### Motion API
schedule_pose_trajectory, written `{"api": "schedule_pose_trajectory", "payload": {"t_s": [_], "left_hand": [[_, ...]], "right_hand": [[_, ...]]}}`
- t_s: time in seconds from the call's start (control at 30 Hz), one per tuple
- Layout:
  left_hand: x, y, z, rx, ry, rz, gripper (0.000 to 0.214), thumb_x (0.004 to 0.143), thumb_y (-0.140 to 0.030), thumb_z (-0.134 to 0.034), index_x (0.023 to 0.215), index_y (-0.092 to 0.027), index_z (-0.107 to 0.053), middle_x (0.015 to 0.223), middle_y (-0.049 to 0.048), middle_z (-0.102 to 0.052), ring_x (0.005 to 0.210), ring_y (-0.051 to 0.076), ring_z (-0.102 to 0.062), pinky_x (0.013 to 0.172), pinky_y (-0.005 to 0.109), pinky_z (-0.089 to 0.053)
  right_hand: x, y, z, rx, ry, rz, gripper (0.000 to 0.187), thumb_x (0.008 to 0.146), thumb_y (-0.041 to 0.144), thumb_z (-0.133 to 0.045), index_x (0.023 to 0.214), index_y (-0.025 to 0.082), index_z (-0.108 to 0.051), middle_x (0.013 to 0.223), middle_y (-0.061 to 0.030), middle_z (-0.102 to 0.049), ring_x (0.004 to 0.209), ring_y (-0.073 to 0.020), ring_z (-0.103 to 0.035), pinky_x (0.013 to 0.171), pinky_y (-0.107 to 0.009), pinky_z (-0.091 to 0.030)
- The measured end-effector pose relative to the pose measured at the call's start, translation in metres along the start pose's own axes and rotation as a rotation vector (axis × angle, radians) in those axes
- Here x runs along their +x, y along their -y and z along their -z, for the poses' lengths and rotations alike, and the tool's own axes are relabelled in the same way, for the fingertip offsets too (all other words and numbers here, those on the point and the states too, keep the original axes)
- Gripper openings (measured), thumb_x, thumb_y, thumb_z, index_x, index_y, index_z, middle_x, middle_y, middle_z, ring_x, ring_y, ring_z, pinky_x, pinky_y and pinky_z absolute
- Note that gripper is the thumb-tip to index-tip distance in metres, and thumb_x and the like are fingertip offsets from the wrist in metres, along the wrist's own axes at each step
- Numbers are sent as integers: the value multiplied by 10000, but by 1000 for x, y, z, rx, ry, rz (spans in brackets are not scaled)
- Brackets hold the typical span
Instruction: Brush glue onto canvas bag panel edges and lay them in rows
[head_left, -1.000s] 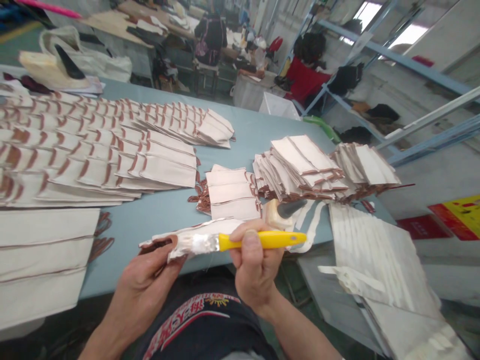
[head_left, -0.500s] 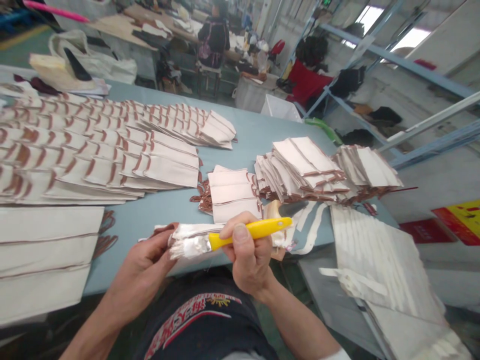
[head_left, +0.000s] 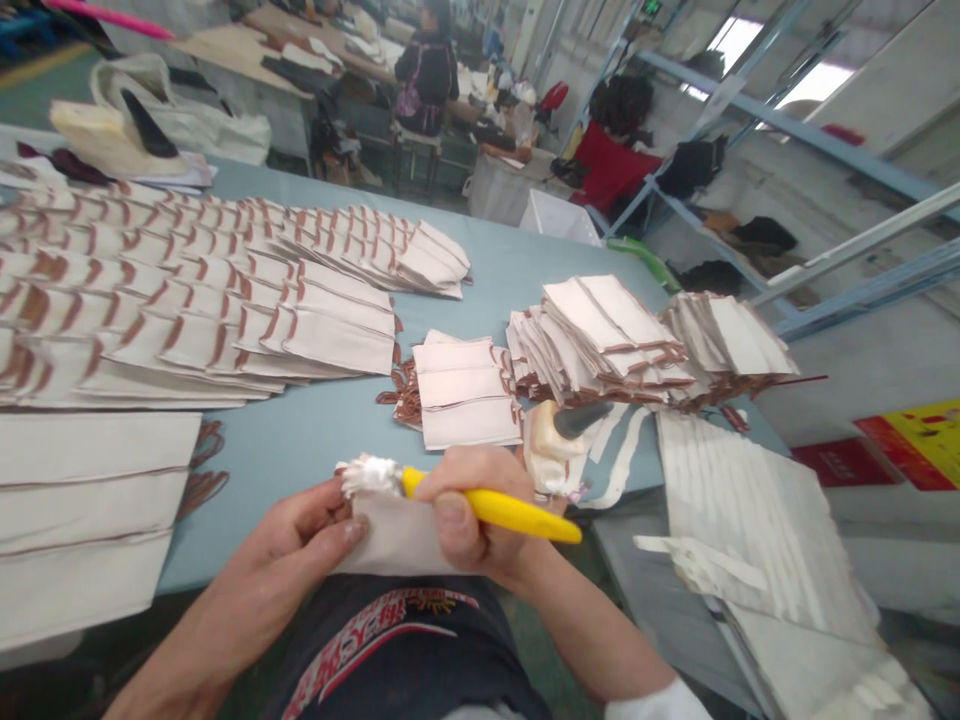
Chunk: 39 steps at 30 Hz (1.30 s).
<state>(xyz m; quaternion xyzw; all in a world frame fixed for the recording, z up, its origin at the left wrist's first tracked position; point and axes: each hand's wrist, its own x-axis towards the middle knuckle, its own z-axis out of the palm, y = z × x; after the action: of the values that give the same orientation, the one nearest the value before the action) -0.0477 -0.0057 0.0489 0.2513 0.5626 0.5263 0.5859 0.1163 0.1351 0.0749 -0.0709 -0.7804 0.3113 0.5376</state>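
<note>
My right hand (head_left: 476,475) is closed around the yellow handle of a paintbrush (head_left: 529,515). White paste-like stuff coats its bristles, which rest on the upper left corner of a pale fabric piece (head_left: 401,530). My left hand (head_left: 292,540) pinches that corner between thumb and fingers, close to the brush tip. The piece lies at the near edge of the blue-grey table (head_left: 300,450), partly hidden behind my right hand. Just beyond it sits a small stack of cream panels (head_left: 461,385) with brown cords on its left side.
Overlapping rows of brown-edged cream panels (head_left: 187,300) cover the left side. Taller stacks (head_left: 611,320) stand at the right, near a yellowish block with a dark top (head_left: 555,435) and white strips (head_left: 626,455). Pale sheeting (head_left: 742,500) hangs off the right. Another person (head_left: 427,80) sits far back.
The brush has moved up and slightly left over the fabric's edge, its handle end swinging down. The fabric piece now shows a broad face toward me. My left hand still grips its corner.
</note>
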Motion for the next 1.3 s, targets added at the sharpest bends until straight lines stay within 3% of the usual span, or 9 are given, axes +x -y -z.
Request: {"api": "schedule_pose_trajectory", "payload": {"t_s": [0.17, 0.33, 0.53, 0.73, 0.9, 1.0, 1.1, 1.2, 1.3], "left_hand": [[2, -1, -2, -75, -56, 42, 395, 785, -401, -973, 1126, -218, -892, 1038, 75, -891, 1072, 326, -811, 848, 306, -652], [4, -13, -12, -252, -89, 150, 482, 637, -294, -1005, 1095, -200, -885, 985, 92, -902, 965, 343, -845, 748, 322, -676], [1, -18, -18, -301, -245, 176, 413, 579, -270, -975, 970, -234, -850, 968, 59, -911, 963, 340, -861, 733, 329, -696], [-2, -19, -21, -264, -215, 183, 435, 622, -336, -954, 1033, -243, -845, 951, 34, -904, 992, 353, -870, 720, 315, -691], [1, -11, -23, -240, -165, 194, 578, 632, -349, -990, 1170, -217, -828, 991, 57, -901, 967, 342, -863, 682, 292, -666], [5, -4, -27, -80, -156, 67, 563, 726, -434, -961, 1221, -212, -809, 1063, 79, -894, 988, 329, -842, 783, 333, -683], [7, 2, -30, 111, -234, -142, 482, 784, -547, -892, 1118, -211, -805, 1057, 87, -880, 952, 311, -821, 871, 373, -684], [6, 11, -29, 251, -296, -246, 389, 851, -564, -786, 1014, -212, -789, 901, 57, -846, 817, 279, -802, 766, 356, -681], [5, 27, -23, 517, -410, -482, 307, 974, -490, -625, 844, -233, -731, 648, -14, -708, 556, 195, -681, 534, 275, -574]], "right_hand": [[3, -1, 5, -27, 7, 28, 184, 1093, 277, -586, 981, 307, -729, 687, 22, -769, 526, -174, -717, 579, -301, -656], [2, -11, 7, -62, 64, 47, 166, 1076, 197, -584, 1018, 289, -710, 766, 7, -815, 623, -170, -777, 638, -285, -668], [8, -23, 28, -46, 220, 289, 146, 1106, 228, -561, 1016, 288, -659, 678, 43, -734, 516, -131, -679, 521, -243, -569], [10, -18, 48, -180, 334, 316, 112, 1060, 186, -633, 997, 279, -635, 662, 53, -722, 481, -125, -624, 487, -248, -481], [6, -10, 32, -212, 286, 303, 118, 1074, 198, -578, 995, 278, -615, 653, 51, -704, 494, -135, -605, 503, -272, -493], [-4, -5, 14, -223, 258, 293, 118, 1090, 230, -604, 983, 269, -635, 639, 61, -669, 509, -132, -610, 517, -276, -490], [-17, -1, -4, -235, 161, 278, 160, 1133, 267, -572, 998, 242, -654, 661, 59, -672, 512, -114, -594, 545, -266, -500], [-26, 2, -17, -214, 102, 258, 122, 1115, 272, -575, 1043, 224, -661, 666, 64, -662, 509, -112, -589, 555, -263, -506], [-31, 9, -27, -186, 89, 263, 127, 1112, 293, -583, 1020, 244, -656, 620, 81, -601, 467, -111, -549, 498, -263, -440]]}}
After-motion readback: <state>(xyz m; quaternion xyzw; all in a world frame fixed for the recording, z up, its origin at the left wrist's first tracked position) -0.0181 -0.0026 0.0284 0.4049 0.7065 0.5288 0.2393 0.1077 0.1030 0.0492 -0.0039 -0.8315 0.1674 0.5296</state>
